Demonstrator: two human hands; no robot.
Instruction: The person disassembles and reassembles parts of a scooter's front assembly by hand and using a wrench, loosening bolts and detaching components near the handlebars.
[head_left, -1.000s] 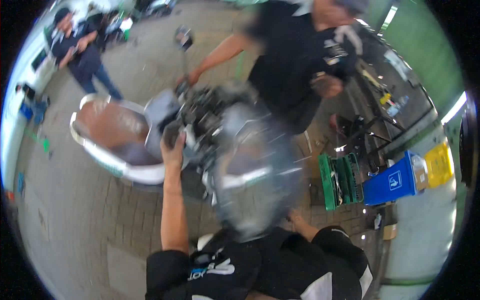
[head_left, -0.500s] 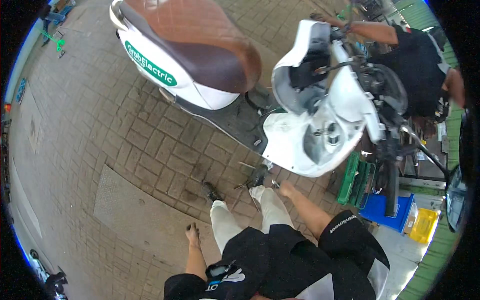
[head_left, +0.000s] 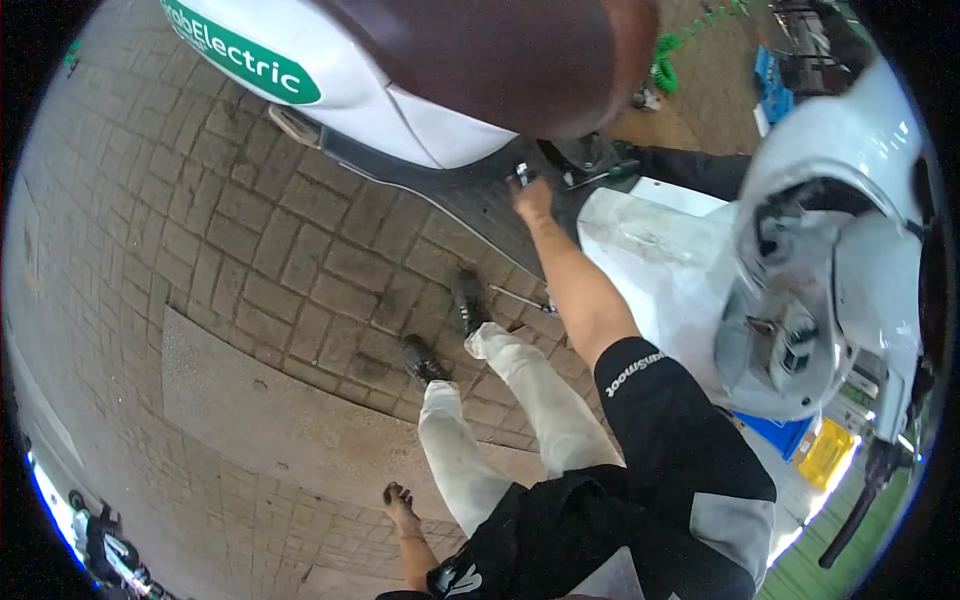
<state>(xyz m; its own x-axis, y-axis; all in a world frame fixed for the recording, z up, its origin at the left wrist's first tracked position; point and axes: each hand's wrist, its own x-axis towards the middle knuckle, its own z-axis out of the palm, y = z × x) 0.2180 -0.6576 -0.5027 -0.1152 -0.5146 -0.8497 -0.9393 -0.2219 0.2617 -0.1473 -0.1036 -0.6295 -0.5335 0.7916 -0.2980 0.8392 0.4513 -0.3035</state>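
Observation:
My right hand (head_left: pixel 533 200) reaches over the black floorboard (head_left: pixel 455 195) of a white scooter, closed on a small shiny metal piece (head_left: pixel 521 173) whose exact kind I cannot make out. Just to its right, a screwdriver with a green handle (head_left: pixel 618 170) lies on the floorboard beside dark parts under the seat's front. Low at my left side hangs my left hand (head_left: pixel 400 500), its fingers loosely curled and somewhat apart, with nothing seen in it. The brown seat (head_left: pixel 500 60) is above my right hand. To the right stands the white front cover (head_left: pixel 655 260), its upper part opened up.
A long thin metal tool (head_left: pixel 523 300) lies on the brick paving by my right shoe (head_left: pixel 468 300). A metal plate (head_left: pixel 290 410) is set in the ground. Blue (head_left: pixel 775 432) and yellow bins (head_left: pixel 828 452) stand right, below the handlebar grip (head_left: pixel 855 515). A green coiled hose (head_left: pixel 664 65) hangs beyond the seat.
My right hand has risen from beside my leg to the floorboard, the metal piece still in it. I have come closer to the scooter. The co-worker's torso at the right has left the view.

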